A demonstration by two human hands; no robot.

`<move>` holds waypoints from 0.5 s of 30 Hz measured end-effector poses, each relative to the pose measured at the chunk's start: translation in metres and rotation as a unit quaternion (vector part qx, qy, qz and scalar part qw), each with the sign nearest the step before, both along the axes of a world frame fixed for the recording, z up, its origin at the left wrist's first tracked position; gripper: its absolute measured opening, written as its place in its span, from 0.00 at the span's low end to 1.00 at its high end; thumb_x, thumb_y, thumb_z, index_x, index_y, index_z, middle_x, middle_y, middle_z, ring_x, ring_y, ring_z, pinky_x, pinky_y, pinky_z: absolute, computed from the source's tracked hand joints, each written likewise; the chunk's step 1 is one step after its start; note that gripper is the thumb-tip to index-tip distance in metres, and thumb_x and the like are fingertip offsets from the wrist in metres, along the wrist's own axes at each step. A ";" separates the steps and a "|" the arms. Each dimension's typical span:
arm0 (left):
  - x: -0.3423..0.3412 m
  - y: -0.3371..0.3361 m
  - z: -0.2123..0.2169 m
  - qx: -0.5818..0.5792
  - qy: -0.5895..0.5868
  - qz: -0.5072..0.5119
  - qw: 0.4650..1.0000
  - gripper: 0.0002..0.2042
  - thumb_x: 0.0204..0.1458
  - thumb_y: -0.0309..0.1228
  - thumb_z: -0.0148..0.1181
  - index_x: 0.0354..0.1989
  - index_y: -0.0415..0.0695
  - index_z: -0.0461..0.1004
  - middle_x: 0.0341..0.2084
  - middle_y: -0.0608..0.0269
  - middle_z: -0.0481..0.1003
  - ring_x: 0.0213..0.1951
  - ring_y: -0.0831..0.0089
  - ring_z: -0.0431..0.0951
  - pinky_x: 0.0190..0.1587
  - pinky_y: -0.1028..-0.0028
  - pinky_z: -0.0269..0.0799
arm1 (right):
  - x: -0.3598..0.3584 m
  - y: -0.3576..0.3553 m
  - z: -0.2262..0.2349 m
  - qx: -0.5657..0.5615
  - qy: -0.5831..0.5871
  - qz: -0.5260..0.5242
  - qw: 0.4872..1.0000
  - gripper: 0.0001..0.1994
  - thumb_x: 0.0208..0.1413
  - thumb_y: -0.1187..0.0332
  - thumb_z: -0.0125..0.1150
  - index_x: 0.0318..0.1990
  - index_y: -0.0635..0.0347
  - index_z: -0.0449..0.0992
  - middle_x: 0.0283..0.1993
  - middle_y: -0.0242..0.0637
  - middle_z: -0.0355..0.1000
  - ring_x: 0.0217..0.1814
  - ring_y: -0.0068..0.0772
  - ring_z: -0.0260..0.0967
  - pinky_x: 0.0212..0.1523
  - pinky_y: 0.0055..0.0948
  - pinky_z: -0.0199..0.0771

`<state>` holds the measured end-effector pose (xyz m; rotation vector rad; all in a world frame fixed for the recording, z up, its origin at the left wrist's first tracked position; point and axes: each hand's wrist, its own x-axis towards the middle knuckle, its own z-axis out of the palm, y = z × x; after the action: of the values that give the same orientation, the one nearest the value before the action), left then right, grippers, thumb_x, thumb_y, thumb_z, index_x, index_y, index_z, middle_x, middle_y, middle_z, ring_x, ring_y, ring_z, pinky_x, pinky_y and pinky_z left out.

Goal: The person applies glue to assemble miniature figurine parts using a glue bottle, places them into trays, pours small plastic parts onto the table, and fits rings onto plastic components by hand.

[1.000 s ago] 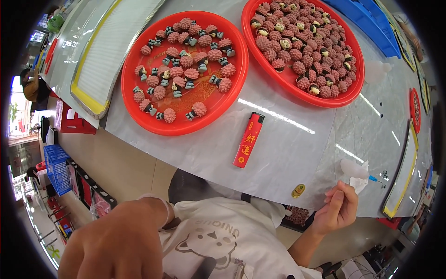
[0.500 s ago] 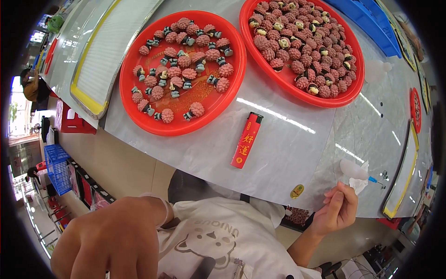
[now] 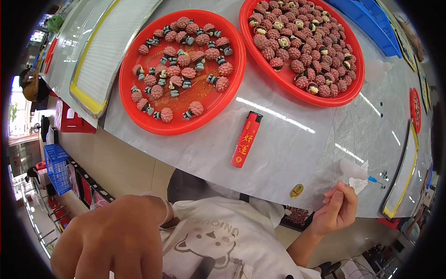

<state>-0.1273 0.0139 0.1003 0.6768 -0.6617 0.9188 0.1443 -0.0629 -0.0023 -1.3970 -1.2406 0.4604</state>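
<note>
My left hand [image 3: 116,232] looms large at the lower left, close to the camera, back upward; its fingertips are cut off by the lower edge. At the right table edge my right hand [image 3: 335,209] has loosely curled fingers with the thumb against them, and nothing shows in it. Just beyond it lie a translucent squeeze bottle with a blue needle tip [image 3: 353,169] and a crumpled white tissue [image 3: 360,184]. A red lighter [image 3: 245,139] lies mid-table. Behind it, a red round tray [image 3: 132,111] holds scattered small figures [image 3: 196,108] with pink bumpy heads and grey bodies.
A second red round tray [image 3: 297,95], densely filled with similar pink-headed figures, sits at the back right beside a blue bin [image 3: 371,23]. Yellow-edged frames [image 3: 95,69] stand at left and right. An oval gold sticker [image 3: 297,190] marks the table's front edge. Blue crate [image 3: 56,167] on the floor.
My left hand has shifted very slightly, its fingers moving at the lower edge. My right hand, the trays and the lighter look the same.
</note>
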 end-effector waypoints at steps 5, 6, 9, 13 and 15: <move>0.000 0.007 0.001 -0.002 0.005 -0.045 0.999 0.12 0.51 0.17 0.39 0.26 0.37 0.73 0.38 0.53 0.72 0.42 0.60 0.73 0.47 0.73 0.71 | 0.001 0.000 -0.001 0.000 0.004 0.001 1.000 0.08 0.50 0.78 0.46 0.35 0.71 0.70 0.23 0.36 0.64 0.21 0.17 0.56 0.19 0.13 0.52; 0.000 0.007 0.000 -0.002 0.005 -0.045 0.999 0.12 0.51 0.17 0.39 0.26 0.37 0.73 0.38 0.53 0.72 0.42 0.60 0.73 0.47 0.73 0.71 | 0.001 0.000 -0.001 0.000 0.001 0.000 1.000 0.08 0.50 0.78 0.46 0.35 0.71 0.70 0.23 0.36 0.64 0.21 0.17 0.56 0.19 0.13 0.52; 0.004 0.003 -0.004 0.033 0.006 0.045 0.998 0.12 0.51 0.18 0.39 0.26 0.37 0.73 0.37 0.54 0.72 0.42 0.61 0.73 0.47 0.74 0.71 | 0.001 0.001 0.000 0.000 -0.002 0.000 1.000 0.08 0.50 0.78 0.45 0.35 0.71 0.70 0.23 0.36 0.64 0.21 0.17 0.56 0.19 0.13 0.52; 0.002 -0.003 0.000 0.013 0.058 0.011 0.998 0.11 0.50 0.17 0.41 0.26 0.37 0.73 0.36 0.55 0.72 0.42 0.63 0.73 0.46 0.74 0.71 | 0.003 0.000 -0.001 0.004 0.000 0.008 1.000 0.08 0.50 0.78 0.45 0.35 0.71 0.70 0.23 0.36 0.64 0.21 0.17 0.55 0.19 0.13 0.52; 0.007 -0.005 -0.004 0.056 -0.006 0.121 0.991 0.10 0.49 0.15 0.42 0.26 0.36 0.73 0.35 0.55 0.72 0.41 0.62 0.73 0.46 0.74 0.71 | 0.002 0.000 -0.001 0.002 -0.001 0.004 1.000 0.08 0.50 0.78 0.45 0.35 0.71 0.70 0.23 0.35 0.64 0.21 0.17 0.55 0.19 0.13 0.52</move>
<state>-0.1203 0.0088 0.0966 0.8657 -0.6555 1.1153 0.1463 -0.0627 -0.0037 -1.3897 -1.2476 0.4610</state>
